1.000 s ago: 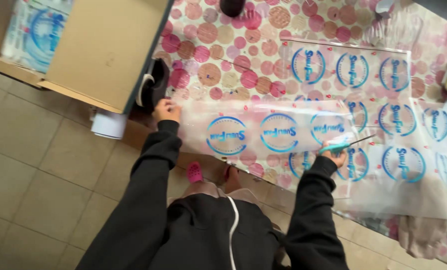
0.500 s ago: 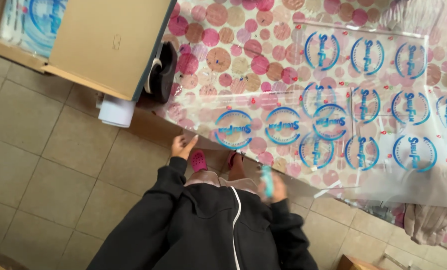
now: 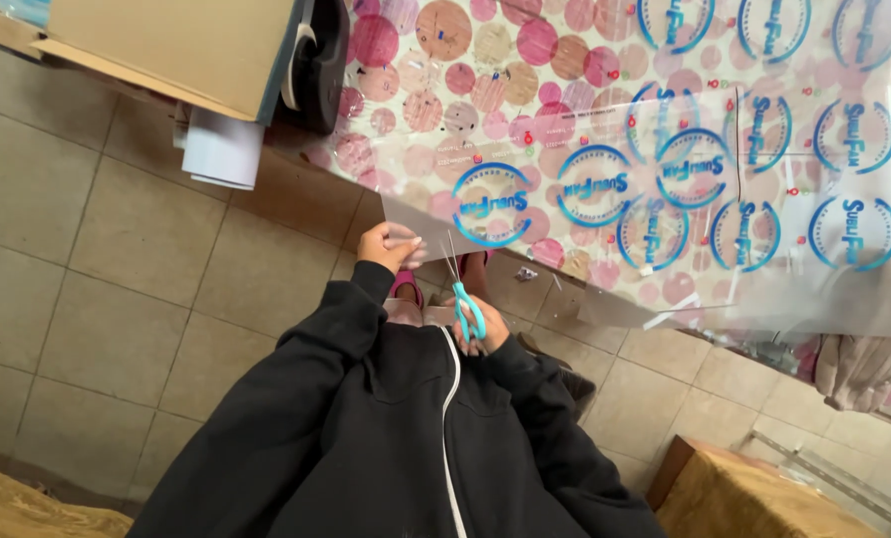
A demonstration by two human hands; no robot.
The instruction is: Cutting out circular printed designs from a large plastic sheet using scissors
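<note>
At the near edge of the table, our left hand is closed on the corner of the clear plastic film, fingers curled over the top of the sheet and thumb beneath, pinching it where it hangs off the table edge. The left forearm runs up from the body in a black sleeve, bent at the elbow, wrist roughly straight. Our right hand sits lower and closer to the chest, closed around the turquoise handles of the scissors. The blades point up toward the film edge and stand slightly parted, their tips just beside the left hand's fingers; we cannot tell whether they touch the sheet. The right arm is folded tightly, elbow out to the side.

The film carries blue circular printed marks and lies spread across the table, over a cloth with pink and brown dots, its near margin drooping past the edge. A cardboard box stands at the far left of the table, with white paper under its corner. The floor is tiled in beige.
</note>
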